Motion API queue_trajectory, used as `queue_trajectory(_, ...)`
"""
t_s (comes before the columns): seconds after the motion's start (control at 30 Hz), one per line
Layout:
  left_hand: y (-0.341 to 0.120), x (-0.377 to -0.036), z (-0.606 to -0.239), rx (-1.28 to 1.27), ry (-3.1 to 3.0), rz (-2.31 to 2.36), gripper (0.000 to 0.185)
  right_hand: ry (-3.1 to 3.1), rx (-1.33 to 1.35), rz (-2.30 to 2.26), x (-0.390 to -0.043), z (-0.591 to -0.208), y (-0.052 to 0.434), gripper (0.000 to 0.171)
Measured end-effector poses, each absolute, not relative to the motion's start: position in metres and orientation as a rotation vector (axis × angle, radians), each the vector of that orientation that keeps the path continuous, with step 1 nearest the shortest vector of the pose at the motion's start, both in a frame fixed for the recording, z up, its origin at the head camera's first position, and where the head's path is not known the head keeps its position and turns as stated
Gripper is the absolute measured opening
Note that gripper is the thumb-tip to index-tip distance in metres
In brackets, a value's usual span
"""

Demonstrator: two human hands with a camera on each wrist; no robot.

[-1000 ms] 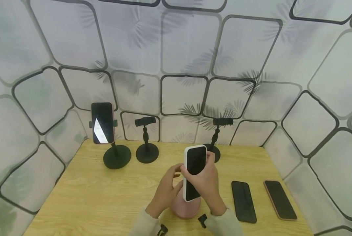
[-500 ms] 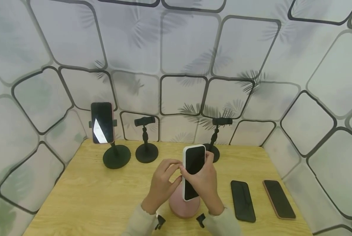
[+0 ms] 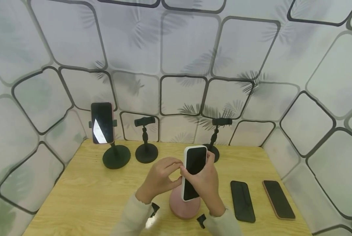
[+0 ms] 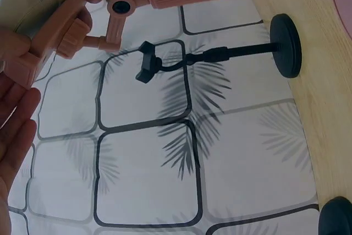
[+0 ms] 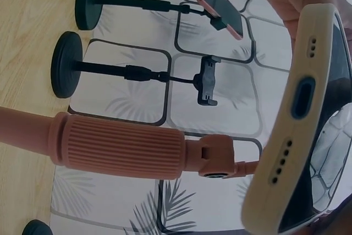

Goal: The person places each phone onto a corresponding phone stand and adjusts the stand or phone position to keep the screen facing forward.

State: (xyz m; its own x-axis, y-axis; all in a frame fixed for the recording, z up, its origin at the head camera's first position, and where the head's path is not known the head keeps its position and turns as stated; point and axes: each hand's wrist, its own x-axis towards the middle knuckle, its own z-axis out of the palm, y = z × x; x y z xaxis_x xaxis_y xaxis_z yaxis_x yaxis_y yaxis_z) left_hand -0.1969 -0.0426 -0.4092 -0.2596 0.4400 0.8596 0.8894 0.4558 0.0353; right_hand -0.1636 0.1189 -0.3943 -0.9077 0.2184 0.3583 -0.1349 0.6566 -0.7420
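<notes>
A white-cased phone (image 3: 195, 159) stands upright, screen toward me, over the round base of a pink phone stand (image 3: 185, 209). My right hand (image 3: 206, 183) grips the phone, its thumb across the front and its fingers around the right edge. My left hand (image 3: 156, 180) is at the phone's left side, fingertips close to its edge. In the left wrist view, the left fingers (image 4: 19, 130) lie loosely beside the stand's pink clamp (image 4: 60, 31), which is behind the phone. The right wrist view shows the phone's bottom edge (image 5: 300, 103) and the ribbed pink stem (image 5: 121, 146).
A dark stand (image 3: 117, 157) holds another phone (image 3: 103, 121) at the back left. Black phone stands with bare clamps, one at back centre (image 3: 146, 152) and one behind the right hand (image 3: 214, 152), stand nearby. Two phones, black (image 3: 243, 201) and pink-edged (image 3: 278, 200), lie at right.
My left forearm has swung out to the left and the left hand has turned, its fingertips staying near the phone's left edge. The right hand and phone have hardly moved.
</notes>
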Motion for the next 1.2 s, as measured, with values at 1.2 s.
queue_trajectory(1.2,-0.062,-0.187,-0.405,-1.103,-2.091,-1.153,0.034,-2.437,-0.076,1.236,-0.163,-0.399,0.111,0.094)
